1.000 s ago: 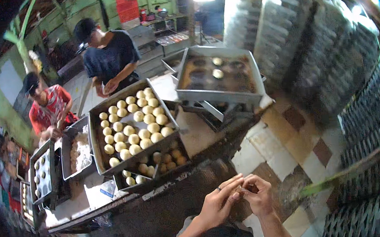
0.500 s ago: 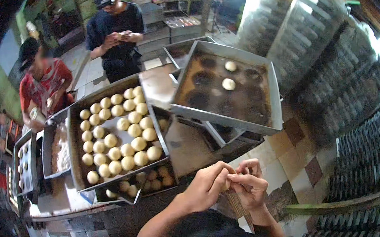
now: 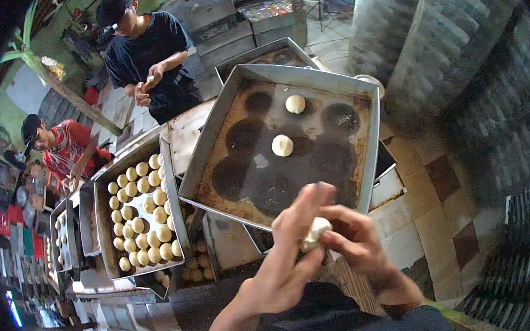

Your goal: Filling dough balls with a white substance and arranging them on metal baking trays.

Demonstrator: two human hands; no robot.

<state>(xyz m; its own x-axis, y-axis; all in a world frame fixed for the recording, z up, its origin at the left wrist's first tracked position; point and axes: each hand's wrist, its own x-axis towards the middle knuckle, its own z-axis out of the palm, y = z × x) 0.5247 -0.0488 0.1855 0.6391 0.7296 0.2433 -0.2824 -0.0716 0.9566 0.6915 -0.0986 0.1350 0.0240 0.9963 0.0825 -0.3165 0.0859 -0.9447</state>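
Observation:
A small pale dough ball (image 3: 316, 232) is between my two hands, just above the near edge of a large square metal tray. My left hand (image 3: 290, 246) cups it from the left, thumb beneath it and the other fingers reaching up past it, a little blurred. From the other side, my right hand (image 3: 356, 238) pinches the dough with bent fingers. On the worn, dark-spotted tray (image 3: 212, 151) rest two round dough balls, one farther back (image 3: 295, 104) and one nearer the middle (image 3: 282, 145).
Left of the tray stands a deep metal pan (image 3: 108, 247) with many dough balls in rows. Smaller trays lie beyond it. Across the table, a person in dark clothes (image 3: 149, 55) and one in red (image 3: 72, 146) handle small pieces. Plastic-covered stacks (image 3: 432, 41) rise at right.
My view has shifted toward the square tray. My hands have risen to its near edge, and my left fingers have straightened upward around the dough ball, which shows more plainly.

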